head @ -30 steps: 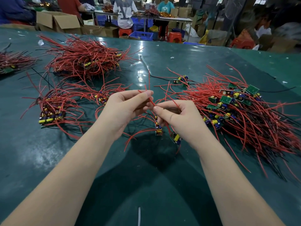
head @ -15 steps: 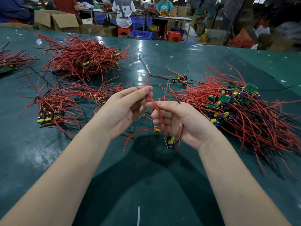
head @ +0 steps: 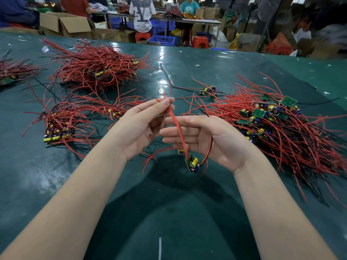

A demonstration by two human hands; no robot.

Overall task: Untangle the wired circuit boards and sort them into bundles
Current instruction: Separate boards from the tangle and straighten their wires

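My left hand pinches the upper end of a red wire between thumb and forefinger. From that wire a small circuit board with a yellow capacitor hangs just above the green table. My right hand is spread palm up with straight fingers beside the wire, and a second red wire loops past its palm. A big tangled heap of wired boards lies to the right. Sorted bundles lie at left and at the far left.
A smaller bundle lies behind my left hand, and a few loose boards sit at the middle back. Another heap touches the left edge. Beyond the green table are cardboard boxes, red stools, blue crates and seated people.
My right hand has opened from a curled hold on the wires to flat fingers. The left hand lifted the wire end higher, and the board now hangs free.
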